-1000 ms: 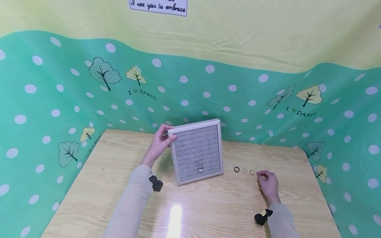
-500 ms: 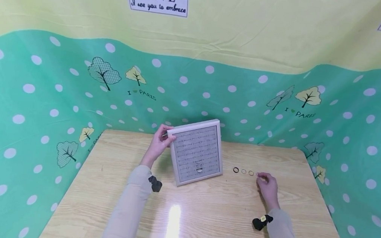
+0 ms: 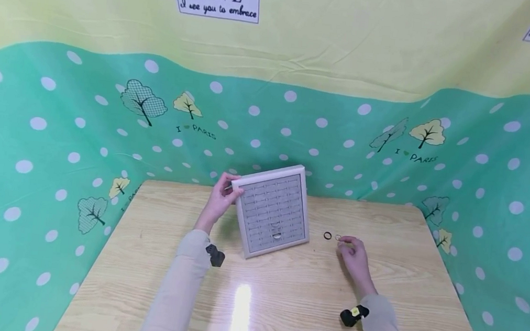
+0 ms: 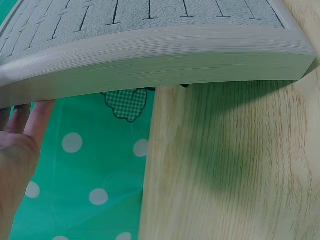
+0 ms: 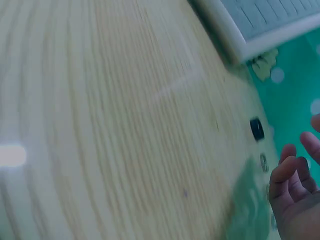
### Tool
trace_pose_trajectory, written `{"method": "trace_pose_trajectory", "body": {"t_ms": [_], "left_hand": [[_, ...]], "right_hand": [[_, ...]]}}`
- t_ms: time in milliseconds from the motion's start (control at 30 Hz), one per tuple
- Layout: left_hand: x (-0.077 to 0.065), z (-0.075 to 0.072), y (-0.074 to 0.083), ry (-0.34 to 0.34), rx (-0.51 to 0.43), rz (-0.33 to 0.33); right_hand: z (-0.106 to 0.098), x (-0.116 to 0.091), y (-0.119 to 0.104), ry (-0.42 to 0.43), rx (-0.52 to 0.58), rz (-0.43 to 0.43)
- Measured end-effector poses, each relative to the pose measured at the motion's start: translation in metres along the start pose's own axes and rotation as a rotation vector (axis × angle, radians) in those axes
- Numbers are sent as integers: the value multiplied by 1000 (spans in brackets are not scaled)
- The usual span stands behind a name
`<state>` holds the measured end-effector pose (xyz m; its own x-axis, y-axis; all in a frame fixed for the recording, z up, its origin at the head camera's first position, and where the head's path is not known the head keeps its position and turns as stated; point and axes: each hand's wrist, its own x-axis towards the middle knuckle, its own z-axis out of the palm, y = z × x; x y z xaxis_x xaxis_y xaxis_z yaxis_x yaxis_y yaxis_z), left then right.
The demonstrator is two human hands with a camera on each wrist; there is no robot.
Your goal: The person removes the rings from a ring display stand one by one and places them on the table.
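My left hand (image 3: 222,197) grips the upper left corner of a ring display tray (image 3: 244,221), thumb on the front and fingers behind. The tray has a pale frame and grey padded rows of slots, and stands tilted up on the table. A silvery ring (image 3: 277,236) shows in a lower slot. To its right lie a black ring (image 3: 327,235) and a thin metallic ring (image 3: 338,237). My right hand (image 3: 355,258) reaches in from the right, fingertips right at the thin ring, fingers loosely bent with nothing seen between them. In the right wrist view more rings are partly hidden behind this hand (image 5: 300,200).
The wooden table (image 3: 177,305) has a bright light reflection near its front. Behind it and at both sides hangs a green and yellow patterned cloth (image 3: 259,123). Small black cameras sit on the left wrist (image 3: 215,256) and right wrist (image 3: 354,315).
My right hand has moved left along the row of rings, from its right end to the thin metallic ring, now covering the ring beyond it. The left hand and tray hold still.
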<state>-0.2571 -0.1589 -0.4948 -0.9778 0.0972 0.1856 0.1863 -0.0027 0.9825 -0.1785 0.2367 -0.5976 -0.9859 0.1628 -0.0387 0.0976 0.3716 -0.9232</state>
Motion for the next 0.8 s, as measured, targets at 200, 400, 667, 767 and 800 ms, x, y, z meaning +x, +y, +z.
{"method": "trace_pose_trajectory", "body": {"t_ms": [200, 400, 667, 767, 800], "left_hand": [[1, 0, 1, -18, -19, -23], [1, -2, 0, -24, -30, -30], [0, 0, -1, -3, 6, -4], [0, 0, 0, -2, 15, 2], [0, 0, 0, -3, 15, 2]], "right_hand": [[17, -5, -11, -77, 60, -60], [34, -9, -23, -124, 94, -76], [53, -10, -35, -155, 170, -79], [58, -10, -42, -181, 213, -81], [59, -11, -48, -197, 220, -74]]}}
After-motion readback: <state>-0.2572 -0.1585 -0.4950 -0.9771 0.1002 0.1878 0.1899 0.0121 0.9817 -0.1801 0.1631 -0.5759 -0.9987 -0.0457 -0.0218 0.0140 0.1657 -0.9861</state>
